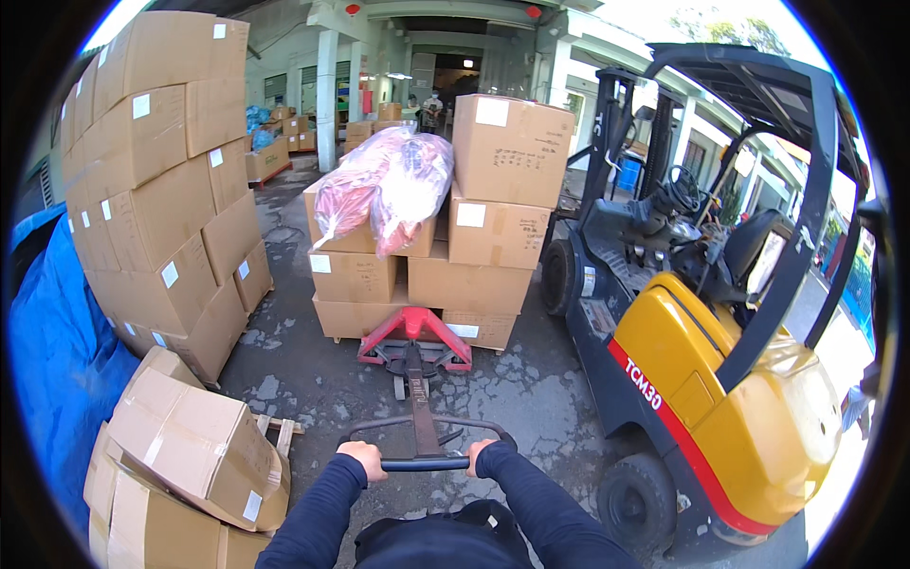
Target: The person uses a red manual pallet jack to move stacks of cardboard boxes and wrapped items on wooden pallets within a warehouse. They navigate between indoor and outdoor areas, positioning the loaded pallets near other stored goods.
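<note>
"What are your grips doing?"

"Both are closed. My left grip (365, 462) is wrapped around the left end of the black handle (427, 465), my right grip (481, 457) around its right end."

"Room beside you?"

"Bare floor (322, 379) on both sides of the handle. At lower left I have a heap of boxes (190, 436), too overlapped to count, with one pallet corner (278, 434) poking out toward the floor. At right, one forklift (701, 389)."

"And the jack (412, 321)?"

"One, red, straight ahead of me, right at the near edge of the load (498, 232)."

"Count that load."

"I make out at least seven boxes; the right column stands four high. Two clear bags (417, 175) with pink contents lie side by side on top, left of that column."

"Clearance there?"

"Tight on the right: the forklift's front wheel (557, 276) is just beside the load. On the left I see a wider strip of floor, up to one tall stack (156, 190)."

"Farther off?"

"More boxes, one person (431, 111) near the doorway, and two red lanterns (353, 9) overhead."
</note>
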Tool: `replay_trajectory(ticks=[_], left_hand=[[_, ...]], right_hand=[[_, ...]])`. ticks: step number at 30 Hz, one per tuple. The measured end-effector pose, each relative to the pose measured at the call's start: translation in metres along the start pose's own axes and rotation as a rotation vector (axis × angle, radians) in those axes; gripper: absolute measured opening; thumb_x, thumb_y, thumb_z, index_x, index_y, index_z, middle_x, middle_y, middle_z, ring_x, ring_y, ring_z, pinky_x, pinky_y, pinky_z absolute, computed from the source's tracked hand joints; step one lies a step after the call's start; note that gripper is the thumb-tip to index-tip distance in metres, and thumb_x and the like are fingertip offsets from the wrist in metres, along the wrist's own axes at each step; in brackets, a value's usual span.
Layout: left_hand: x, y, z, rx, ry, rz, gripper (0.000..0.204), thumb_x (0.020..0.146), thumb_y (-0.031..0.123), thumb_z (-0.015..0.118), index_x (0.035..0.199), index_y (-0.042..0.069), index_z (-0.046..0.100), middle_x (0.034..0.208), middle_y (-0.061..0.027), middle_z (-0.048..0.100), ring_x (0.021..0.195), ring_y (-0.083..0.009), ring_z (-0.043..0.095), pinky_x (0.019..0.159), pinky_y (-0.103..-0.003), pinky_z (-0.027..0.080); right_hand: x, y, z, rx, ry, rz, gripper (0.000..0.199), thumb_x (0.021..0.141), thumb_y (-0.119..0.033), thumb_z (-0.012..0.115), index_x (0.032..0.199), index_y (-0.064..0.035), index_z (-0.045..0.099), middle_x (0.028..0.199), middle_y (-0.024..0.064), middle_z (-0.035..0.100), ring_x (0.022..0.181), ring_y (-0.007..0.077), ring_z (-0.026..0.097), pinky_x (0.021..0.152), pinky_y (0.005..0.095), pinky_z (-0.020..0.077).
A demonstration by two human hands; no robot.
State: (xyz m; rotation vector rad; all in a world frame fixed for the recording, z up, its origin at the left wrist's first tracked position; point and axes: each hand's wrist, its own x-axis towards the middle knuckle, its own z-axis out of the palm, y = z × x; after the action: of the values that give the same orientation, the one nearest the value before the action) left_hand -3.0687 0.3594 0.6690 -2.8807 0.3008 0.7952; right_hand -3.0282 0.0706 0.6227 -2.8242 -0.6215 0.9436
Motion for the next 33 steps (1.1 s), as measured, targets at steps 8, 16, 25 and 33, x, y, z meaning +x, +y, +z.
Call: replay_trajectory(ticks=[8,16,25,33], left_hand=[[-0.127,0.083,0.055,0.002,0.032,-0.032,0.042,0.071,0.048,0.067,0.092,0.013,0.077,0.087,-0.0145,0.074,0.087,-0.0313,0.072,0.083,-0.041,0.056],[-0.237,0.25,0.119,-0.176,0.121,-0.052,0.034,0.071,0.038,0.068,0.086,0.008,0.076,0.086,-0.0168,0.073,0.085,-0.032,0.072,0.08,-0.042,0.057],[-0.365,0.365,0.176,-0.275,0.236,-0.042,0.031,0.073,0.031,0.069,0.089,0.006,0.076,0.09,-0.0176,0.074,0.088,-0.0316,0.073,0.079,-0.041,0.057],[-0.481,0.393,0.234,-0.227,0.154,-0.005,0.03,0.072,0.029,0.069,0.092,0.008,0.076,0.093,-0.0161,0.074,0.091,-0.0296,0.072,0.079,-0.042,0.056]], right_hand=[[-0.13,-0.004,0.071,-0.011,-0.06,-0.076,0.041,0.079,-0.032,0.064,0.114,-0.0109,0.072,0.114,0.0178,0.07,0.107,0.0324,0.068,0.094,0.0432,0.0532],[-0.257,0.067,0.165,-0.176,-0.108,-0.048,0.049,0.07,-0.041,0.07,0.111,-0.0146,0.073,0.108,0.0172,0.072,0.105,0.0328,0.068,0.095,0.0402,0.0528],[-0.409,0.09,0.239,-0.168,-0.067,-0.073,0.046,0.07,-0.041,0.072,0.107,-0.0146,0.074,0.101,0.0166,0.073,0.098,0.032,0.069,0.092,0.0405,0.0533],[-0.531,0.038,0.33,-0.14,-0.01,-0.062,0.047,0.07,-0.04,0.071,0.11,-0.0163,0.074,0.101,0.0166,0.072,0.099,0.0326,0.069,0.093,0.0407,0.0532]])
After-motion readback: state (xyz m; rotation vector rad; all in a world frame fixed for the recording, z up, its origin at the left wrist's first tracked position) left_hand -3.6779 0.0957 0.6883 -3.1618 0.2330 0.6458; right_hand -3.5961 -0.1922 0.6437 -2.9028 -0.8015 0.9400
